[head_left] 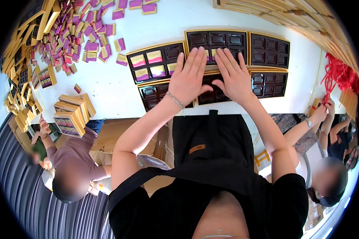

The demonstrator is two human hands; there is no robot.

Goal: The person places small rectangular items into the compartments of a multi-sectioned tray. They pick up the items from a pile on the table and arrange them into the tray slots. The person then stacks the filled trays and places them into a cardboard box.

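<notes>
My left hand [187, 77] lies flat, fingers stretched forward, over the right side of a gold-rimmed box [173, 52] and the left part of the box beside it. That left box has several pink-and-gold wrapped pieces [154, 56] in its dark compartments. My right hand [236, 77] is spread flat over the lower part of the middle back box [217, 38]. A few wrapped pieces [214, 54] show between my fingertips; others may be hidden. Under my palms is the lower middle box [215, 95]. More boxes with bare dark inserts, the back right box [269, 51] and the front right box [268, 84], stand beside them.
Loose wrapped pieces [89, 36] are heaped at the far left of the white table [111, 89]. Filled boxes [70, 115] stand at the left edge. Gold box parts [295, 12] and red tasselled cords [337, 73] lie at the right. People work on both sides; a carton [117, 137] stands below.
</notes>
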